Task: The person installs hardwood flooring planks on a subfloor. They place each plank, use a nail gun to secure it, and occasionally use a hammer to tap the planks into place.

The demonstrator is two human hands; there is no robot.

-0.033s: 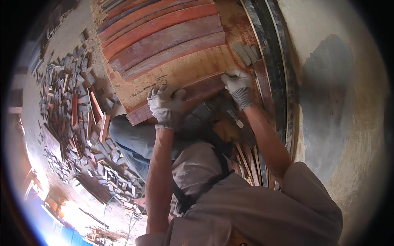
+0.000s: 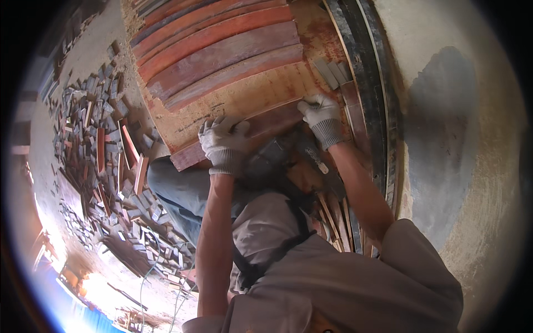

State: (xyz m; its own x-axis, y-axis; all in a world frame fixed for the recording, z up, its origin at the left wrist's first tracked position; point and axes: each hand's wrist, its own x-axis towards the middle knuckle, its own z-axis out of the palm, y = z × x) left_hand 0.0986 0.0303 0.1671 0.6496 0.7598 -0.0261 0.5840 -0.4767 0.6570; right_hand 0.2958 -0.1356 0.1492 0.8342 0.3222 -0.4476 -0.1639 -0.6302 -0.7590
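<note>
A reddish-brown wooden board (image 2: 275, 123) lies slantwise in front of me, along the near side of a dusty work board (image 2: 244, 100). My left hand (image 2: 224, 140), in a pale knit-cuffed glove, grips it left of its middle, fingers bent over the far edge and thumb apart to the right. At its right end my right hand (image 2: 321, 115), gloved the same way, is closed on it with curled fingers. The undersides of both hands' grips are hidden. Beyond, several red and brown curved wooden strips (image 2: 222, 55) lie side by side.
Small grey blocks (image 2: 332, 73) sit near my right hand. Long dark strips (image 2: 373, 83) run along the right side. A heap of wood offcuts (image 2: 114, 150) covers the floor at left. Narrow slats (image 2: 333, 222) lie beside my right forearm. A dark tool-like object (image 2: 275, 155) is below the board.
</note>
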